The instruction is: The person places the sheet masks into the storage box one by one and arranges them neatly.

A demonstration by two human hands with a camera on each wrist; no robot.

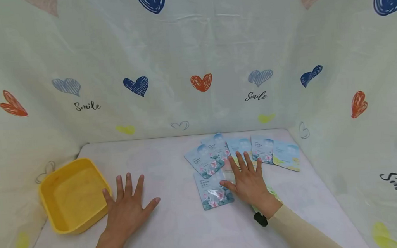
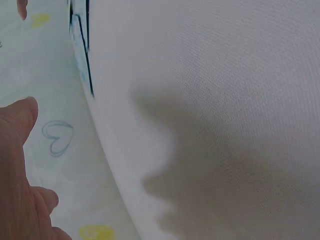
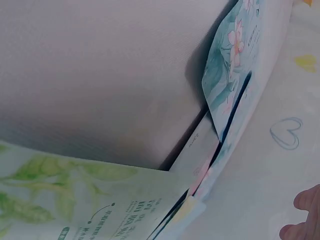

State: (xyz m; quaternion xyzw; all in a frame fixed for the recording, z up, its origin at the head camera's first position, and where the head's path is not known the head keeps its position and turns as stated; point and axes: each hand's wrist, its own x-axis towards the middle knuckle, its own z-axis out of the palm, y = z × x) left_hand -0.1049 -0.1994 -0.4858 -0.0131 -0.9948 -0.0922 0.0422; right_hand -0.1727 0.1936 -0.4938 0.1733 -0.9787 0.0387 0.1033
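Note:
My left hand point(image 1: 125, 211) is held with fingers spread and straight, just right of a yellow plastic bin point(image 1: 74, 196), and holds nothing. In the left wrist view its fingers point(image 2: 15, 150) show at the left edge, above a shadow on the white tabletop. Over a scatter of flat printed packets, my right hand point(image 1: 248, 184) has its fingers spread. Whether it touches them I cannot tell. A blue floral packet point(image 1: 213, 198) lies left of its thumb. Beneath the wrist a green leaf-printed packet point(image 3: 75, 190) is partly hidden in the head view.
More packets overlap towards the back: a blue floral packet point(image 1: 205, 160), another floral packet point(image 1: 262, 150) and a blue-yellow packet point(image 1: 286, 156) near the right edge. A white cloth-covered table point(image 1: 179, 234) is enclosed by a pale curtain point(image 1: 164, 45) printed with hearts.

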